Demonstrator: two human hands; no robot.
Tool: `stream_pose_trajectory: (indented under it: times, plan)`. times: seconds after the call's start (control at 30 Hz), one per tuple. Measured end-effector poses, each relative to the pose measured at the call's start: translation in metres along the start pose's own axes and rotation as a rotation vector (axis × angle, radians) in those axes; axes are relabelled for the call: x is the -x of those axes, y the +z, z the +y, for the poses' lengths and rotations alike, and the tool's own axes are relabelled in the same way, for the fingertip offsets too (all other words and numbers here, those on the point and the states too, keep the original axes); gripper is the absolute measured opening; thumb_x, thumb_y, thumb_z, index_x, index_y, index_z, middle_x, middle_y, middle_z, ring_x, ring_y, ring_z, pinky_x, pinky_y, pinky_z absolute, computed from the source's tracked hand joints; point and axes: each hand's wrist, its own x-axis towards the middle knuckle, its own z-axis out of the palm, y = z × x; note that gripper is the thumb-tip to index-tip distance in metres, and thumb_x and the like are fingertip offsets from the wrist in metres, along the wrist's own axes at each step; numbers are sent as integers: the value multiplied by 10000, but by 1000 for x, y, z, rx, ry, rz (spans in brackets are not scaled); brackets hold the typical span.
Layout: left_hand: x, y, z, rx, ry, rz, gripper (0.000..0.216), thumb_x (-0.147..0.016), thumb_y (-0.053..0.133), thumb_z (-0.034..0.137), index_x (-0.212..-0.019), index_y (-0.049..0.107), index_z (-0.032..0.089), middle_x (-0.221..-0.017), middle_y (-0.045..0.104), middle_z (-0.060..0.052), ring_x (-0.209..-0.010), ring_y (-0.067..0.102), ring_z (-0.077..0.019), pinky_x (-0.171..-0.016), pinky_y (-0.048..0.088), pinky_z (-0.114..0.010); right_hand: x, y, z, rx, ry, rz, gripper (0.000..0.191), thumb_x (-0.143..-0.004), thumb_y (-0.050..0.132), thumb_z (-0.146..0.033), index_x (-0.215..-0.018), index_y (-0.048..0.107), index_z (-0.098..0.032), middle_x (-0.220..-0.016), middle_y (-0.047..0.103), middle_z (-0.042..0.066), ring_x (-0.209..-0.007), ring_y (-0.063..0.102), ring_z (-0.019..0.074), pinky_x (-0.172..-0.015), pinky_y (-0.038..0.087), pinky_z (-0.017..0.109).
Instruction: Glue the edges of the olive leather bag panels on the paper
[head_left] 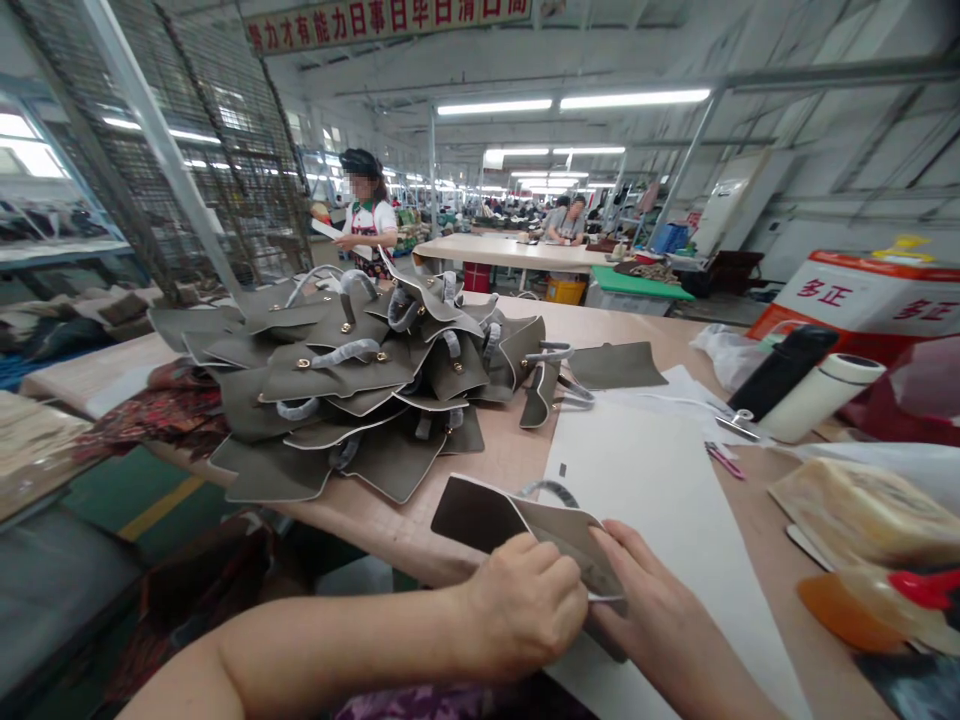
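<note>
A grey-brown bag panel [478,514] with white edges is folded between my two hands, over the near table edge. My left hand [529,605] is closed in a fist on its near side; the fingertips are hidden. On the right, my right hand [646,600] grips the panel's other edge, thumb and fingers on opposite sides. A plastic-wrapped handle [553,491] arches up behind the panel. Beyond my hands lies a large heap of similar bag panels [322,375], many with wrapped handles and small gold-coloured fittings. A white paper sheet [645,490] lies partly beneath my right hand and the panel.
To the right stand a black bottle [787,370], a white flask [825,395], an orange-filled plastic bottle [855,610] and a yellowish block [862,510]. A pink-handled tool [724,460] lies by the paper. Across the table a co-worker [367,220] holds a pale sheet.
</note>
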Motion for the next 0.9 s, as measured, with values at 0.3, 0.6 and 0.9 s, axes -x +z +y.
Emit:
stream_pose_trajectory:
  times: [0.3,0.6,0.9]
  plan:
    - [15,4,-50,167,-324,167,244,-842,486,262,-1072,517,186,-1005,592,-48,-915,497,-176,-815,369,-340,3,3,0,67,-53,39,339,-870,356,-299,-1123,490,-116,-1134,556,149,-969,580,259,-800,521,394]
    - [30,15,-119,456,-488,-24,273,-859,457,299,-1092,571,214,-1116,595,-58,-1046,499,-187,-947,333,-382,-1,-6,-1,44,-100,141,311,-902,337,-279,-1071,558,-139,-1076,607,105,-931,601,208,-786,528,338]
    - [30,17,-123,689,-450,-72,269,-853,467,308,-1021,629,175,-997,637,-65,-926,560,-149,-834,427,-260,-5,-7,10,-20,-90,179,304,-907,337,-256,-993,610,-154,-1021,633,79,-871,622,175,-785,531,294]
